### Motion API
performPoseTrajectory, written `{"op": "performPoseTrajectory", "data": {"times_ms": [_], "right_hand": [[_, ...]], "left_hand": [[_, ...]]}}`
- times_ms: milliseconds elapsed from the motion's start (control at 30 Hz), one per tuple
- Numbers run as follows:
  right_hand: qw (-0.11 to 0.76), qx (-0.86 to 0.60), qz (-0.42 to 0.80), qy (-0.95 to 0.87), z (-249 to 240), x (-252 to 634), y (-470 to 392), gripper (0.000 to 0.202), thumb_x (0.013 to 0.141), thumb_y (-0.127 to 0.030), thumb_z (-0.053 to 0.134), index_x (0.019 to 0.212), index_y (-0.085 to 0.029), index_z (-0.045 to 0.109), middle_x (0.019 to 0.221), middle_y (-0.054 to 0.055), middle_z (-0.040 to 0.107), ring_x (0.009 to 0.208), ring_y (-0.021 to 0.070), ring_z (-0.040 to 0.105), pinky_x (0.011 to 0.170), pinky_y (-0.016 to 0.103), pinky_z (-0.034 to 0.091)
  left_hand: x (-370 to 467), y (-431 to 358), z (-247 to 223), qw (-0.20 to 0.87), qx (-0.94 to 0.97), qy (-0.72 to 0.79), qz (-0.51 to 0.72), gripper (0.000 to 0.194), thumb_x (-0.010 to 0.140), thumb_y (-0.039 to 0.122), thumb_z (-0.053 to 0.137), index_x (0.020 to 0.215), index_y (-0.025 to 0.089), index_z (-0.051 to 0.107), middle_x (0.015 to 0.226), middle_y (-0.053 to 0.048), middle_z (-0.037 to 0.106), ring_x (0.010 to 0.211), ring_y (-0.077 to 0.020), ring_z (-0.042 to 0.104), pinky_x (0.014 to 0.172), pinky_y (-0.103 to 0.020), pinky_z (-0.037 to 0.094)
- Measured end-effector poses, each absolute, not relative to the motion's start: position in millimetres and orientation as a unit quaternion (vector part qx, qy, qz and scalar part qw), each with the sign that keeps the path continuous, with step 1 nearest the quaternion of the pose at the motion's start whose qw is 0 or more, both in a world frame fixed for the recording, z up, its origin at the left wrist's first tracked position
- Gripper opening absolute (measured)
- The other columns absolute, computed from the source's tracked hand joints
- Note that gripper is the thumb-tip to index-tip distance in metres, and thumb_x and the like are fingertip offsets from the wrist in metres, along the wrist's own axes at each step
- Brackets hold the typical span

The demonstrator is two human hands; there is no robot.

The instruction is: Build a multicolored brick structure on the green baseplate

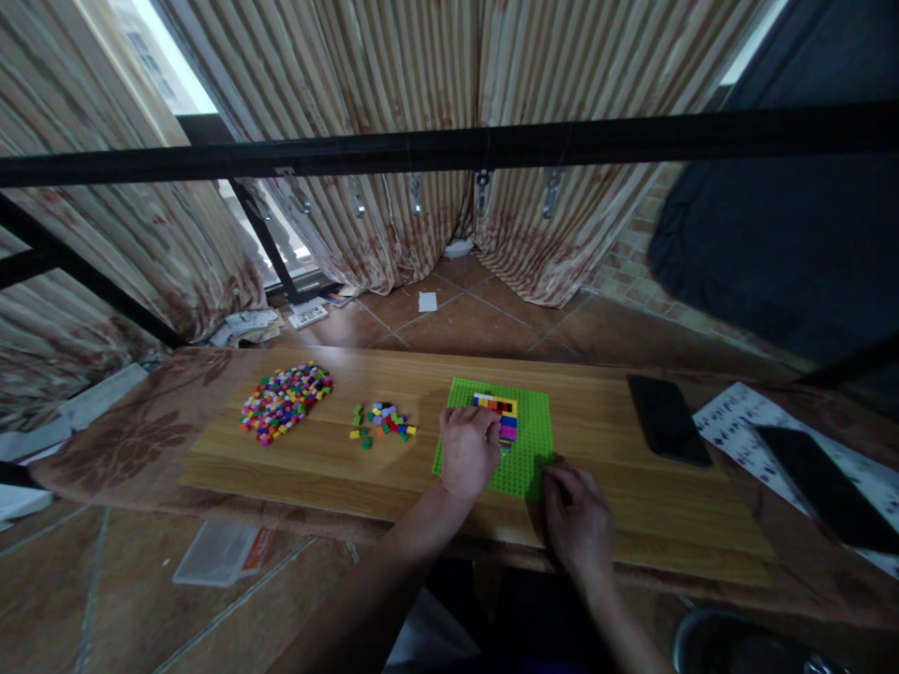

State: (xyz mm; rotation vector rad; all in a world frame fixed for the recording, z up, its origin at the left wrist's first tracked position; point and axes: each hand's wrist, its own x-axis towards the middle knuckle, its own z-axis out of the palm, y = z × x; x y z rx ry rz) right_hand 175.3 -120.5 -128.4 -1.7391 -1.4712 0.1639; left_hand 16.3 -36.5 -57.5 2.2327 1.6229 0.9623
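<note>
the wooden worktop (600,417) is laid on a patterned cloth, and the green baseplate (535,426) is set on it, right of the middle. the plate's near right corner is met by the right hand (580,515), curled loosely; whether the edge is pinched or only touched cannot be told. if that corner were let go, the plate could be slid askew under a hard push. at the left of the worktop, a large brick pile (285,401) is spread; between it and the plate, a smaller brick group (386,413) is scattered, which could be knocked by the left forearm. the built patch (508,434) is partly covered by the left hand (470,452), fingers bunched together; whether a brick is gripped cannot be told. with the view blocked so, a tiny brick could be seated one stud off.
</note>
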Motion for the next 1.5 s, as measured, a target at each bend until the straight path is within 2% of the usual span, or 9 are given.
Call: {"op": "performPoseTrajectory", "data": {"times_ms": [200,500,867,1033,1133,1233,1367,1500], "right_hand": [[0.417,-0.692,0.063,-0.585,-128.7,175.3,-120.9,0.032,0.090,-0.038,0.045,0.093,-0.017,0.069,0.102,0.012,0.066,0.094,0.0231,0.062,0.085,0.039,0.049],[0.411,-0.692,0.057,-0.591,-129.3,175.7,-121.7,0.030,0.089,-0.036,0.046,0.094,-0.017,0.068,0.103,0.012,0.065,0.095,0.0222,0.061,0.086,0.038,0.049],[0.383,-0.703,0.036,-0.598,-133.0,176.5,-120.5,0.035,0.089,-0.040,0.044,0.093,-0.016,0.069,0.102,0.012,0.066,0.091,0.0227,0.061,0.079,0.035,0.048],[0.383,-0.700,0.029,-0.601,-132.6,177.1,-118.3,0.038,0.089,-0.042,0.042,0.092,-0.016,0.070,0.101,0.012,0.066,0.089,0.0225,0.062,0.079,0.034,0.048],[0.384,-0.698,0.025,-0.603,-132.7,178.3,-118.4,0.041,0.089,-0.045,0.041,0.091,-0.016,0.070,0.101,0.013,0.066,0.089,0.0228,0.062,0.080,0.035,0.048],[0.383,-0.699,0.015,-0.604,-134.6,180.5,-119.1,0.044,0.089,-0.047,0.040,0.090,-0.015,0.070,0.101,0.013,0.066,0.089,0.0233,0.062,0.080,0.035,0.047],[0.373,-0.700,0.010,-0.609,-137.8,184.2,-119.1,0.045,0.088,-0.050,0.040,0.091,-0.016,0.070,0.100,0.013,0.066,0.090,0.0242,0.062,0.078,0.036,0.047],[0.373,-0.694,-0.004,-0.616,-137.3,184.8,-119.2,0.045,0.087,-0.050,0.040,0.091,-0.016,0.070,0.099,0.013,0.066,0.088,0.0251,0.062,0.077,0.037,0.047]], "left_hand": [[11.8,-35.6,-58.2,0.132,0.777,0.529,0.314,0.024,0.088,0.012,0.049,0.090,0.025,0.069,0.089,-0.001,0.071,0.085,-0.0183,0.059,0.087,-0.037,0.036],[7.0,-35.8,-55.1,0.098,0.809,0.505,0.283,0.026,0.087,0.010,0.050,0.093,0.026,0.069,0.093,0.000,0.071,0.092,-0.0196,0.055,0.098,-0.043,0.029],[4.0,-36.0,-54.1,0.070,0.844,0.480,0.228,0.021,0.086,0.011,0.052,0.093,0.023,0.067,0.093,-0.003,0.069,0.096,-0.0222,0.053,0.094,-0.044,0.032],[-4.2,-35.1,-51.6,0.111,0.823,0.478,0.285,0.031,0.085,0.008,0.050,0.101,0.028,0.068,0.096,-0.001,0.070,0.092,-0.0204,0.055,0.088,-0.040,0.037],[-17.8,-37.9,-49.0,0.117,0.787,0.495,0.349,0.033,0.087,0.008,0.047,0.107,0.026,0.067,0.097,-0.002,0.070,0.089,-0.0193,0.056,0.086,-0.037,0.040],[-43.0,-43.5,-53.4,0.108,0.749,0.531,0.382,0.029,0.087,0.008,0.047,0.103,0.023,0.067,0.094,-0.003,0.069,0.088,-0.0188,0.058,0.086,-0.035,0.043],[-88.8,-53.6,-70.1,0.078,0.690,0.614,0.375,0.025,0.084,0.006,0.049,0.095,0.020,0.067,0.093,-0.005,0.068,0.094,-0.0197,0.060,0.090,-0.036,0.044],[-125.5,-58.3,-82.5,0.074,0.661,0.661,0.347,0.024,0.086,0.009,0.049,0.097,0.020,0.067,0.094,-0.005,0.068,0.091,-0.0195,0.060,0.086,-0.034,0.045]]}}
